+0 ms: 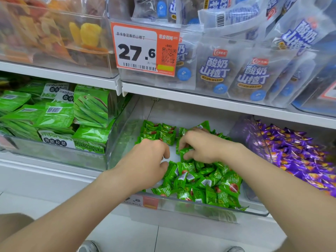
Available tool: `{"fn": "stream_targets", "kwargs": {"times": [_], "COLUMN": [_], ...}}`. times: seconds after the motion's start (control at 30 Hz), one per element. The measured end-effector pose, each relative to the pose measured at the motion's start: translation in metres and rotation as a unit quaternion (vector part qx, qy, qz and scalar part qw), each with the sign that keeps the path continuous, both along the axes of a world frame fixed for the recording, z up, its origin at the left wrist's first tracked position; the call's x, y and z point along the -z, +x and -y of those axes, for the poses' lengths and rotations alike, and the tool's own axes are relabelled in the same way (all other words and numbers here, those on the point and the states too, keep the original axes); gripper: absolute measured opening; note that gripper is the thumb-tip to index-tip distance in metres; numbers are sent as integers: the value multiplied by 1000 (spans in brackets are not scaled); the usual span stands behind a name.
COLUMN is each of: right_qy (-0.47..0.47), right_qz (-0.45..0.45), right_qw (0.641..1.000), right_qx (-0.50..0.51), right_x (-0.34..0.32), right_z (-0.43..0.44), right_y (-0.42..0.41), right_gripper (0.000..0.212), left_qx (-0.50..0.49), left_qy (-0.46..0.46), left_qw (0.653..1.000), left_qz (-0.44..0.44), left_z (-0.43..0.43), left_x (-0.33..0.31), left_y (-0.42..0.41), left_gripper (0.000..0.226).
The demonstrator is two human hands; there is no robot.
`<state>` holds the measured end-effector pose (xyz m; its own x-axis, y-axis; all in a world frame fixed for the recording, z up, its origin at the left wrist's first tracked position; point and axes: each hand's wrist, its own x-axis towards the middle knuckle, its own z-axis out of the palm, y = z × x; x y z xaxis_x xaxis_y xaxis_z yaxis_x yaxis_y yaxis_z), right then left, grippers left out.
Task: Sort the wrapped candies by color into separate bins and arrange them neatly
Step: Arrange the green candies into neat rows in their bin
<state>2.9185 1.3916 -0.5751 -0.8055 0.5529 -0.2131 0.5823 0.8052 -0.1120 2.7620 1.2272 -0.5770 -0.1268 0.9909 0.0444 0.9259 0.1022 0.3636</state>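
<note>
Both hands are inside the clear bin [123,137] with the green candies [200,180]. The right hand [201,146] pinches a few of them. The left hand [149,157] is curled beside them, and I cannot tell if it holds any.

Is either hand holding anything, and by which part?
The right hand pinches a small green foil-wrapped candy by its top edge; the left hand seems empty.

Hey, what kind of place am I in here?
Likely a snack shop: white shelves, an orange-and-white price tag reading 27.6, and a clear plastic bin of green wrapped candies.
</note>
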Motion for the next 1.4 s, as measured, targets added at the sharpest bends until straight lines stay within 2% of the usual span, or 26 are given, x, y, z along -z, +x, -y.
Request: {"fn": "stream_targets", "kwargs": {"times": [0.1, 0.17, 0.2, 0.27, 0.33, 0.4, 0.43, 0.47, 0.53, 0.57, 0.63, 0.67, 0.73, 0.83, 0.93, 1.1, 1.2, 1.3, 1.4], "right_qy": [15, -30, -104, -293, -433, -510, -521, -501, -396, -348, -285, -258, -198, -43, -3, 41, 66, 81, 94], "right_qz": [-110, -212, -264, -328, -336, -334, -331, -328, -324, -330, -337, -330, -299, -221, -164, -124, -121, -133, -128], "right_qw": [994, 975, 954, 881, 801, 747, 739, 758, 839, 866, 893, 904, 927, 963, 977, 983, 983, 983, 984], "right_qx": [18, 59, 99, 176, 240, 268, 270, 258, 185, 138, 86, 84, 110, 149, 136, 128, 120, 98, 82], "right_x": [-15, -25, -28, -32, -35, -39, -40, -41, -38, -36, -32, -30, -22, -10, 3, 20, 23, 26, 25], "right_z": [4, 14, 20, 33, 43, 48, 48, 47, 45, 45, 44, 41, 31, 19, 18, 19, 24, 24, 24], "right_y": [13, 18, 19, 17, 15, 14, 15, 16, 18, 18, 15, 11, 3, -6, -19, -46, -54, -57, -55], "right_gripper": [19, 15, 15, 18, 15, 20, 26, 30, 26, 23, 24, 24, 22, 28, 31, 33, 32, 15, 12], "left_qx": [16, 43, 57, 80, 83, 44, 14, -14, -41, -45, -56, -59, -65, -80, -52, 56, 69, 68, 57], "left_qy": [47, 96, 117, 147, 193, 229, 232, 225, 179, 152, 114, 109, 107, 81, 13, -132, -133, -127, -118], "left_qw": [998, 993, 990, 984, 976, 969, 968, 968, 969, 964, 948, 947, 967, 993, 998, 979, 974, 977, 979], "left_qz": [24, 43, 51, 54, 56, 75, 92, 111, 167, 213, 291, 295, 222, 28, -43, -144, -168, -159, -154], "left_z": [-3, -3, -4, -4, -4, -4, -4, -4, -6, -7, -8, -8, -8, -5, 0, 8, 10, 9, 7], "left_x": [-1, -3, -5, -12, -17, -18, -17, -17, -16, -16, -16, -16, -14, -9, -8, -7, -4, -6, -7], "left_y": [3, 6, 7, 10, 10, 7, 4, 1, -4, -7, -9, -10, -11, -9, -9, -8, -8, -10, -10], "left_gripper": [34, 43, 48, 50, 36, 21, 18, 15, 14, 14, 10, 7, 6, 25, 17, 25, 24, 24, 23]}}
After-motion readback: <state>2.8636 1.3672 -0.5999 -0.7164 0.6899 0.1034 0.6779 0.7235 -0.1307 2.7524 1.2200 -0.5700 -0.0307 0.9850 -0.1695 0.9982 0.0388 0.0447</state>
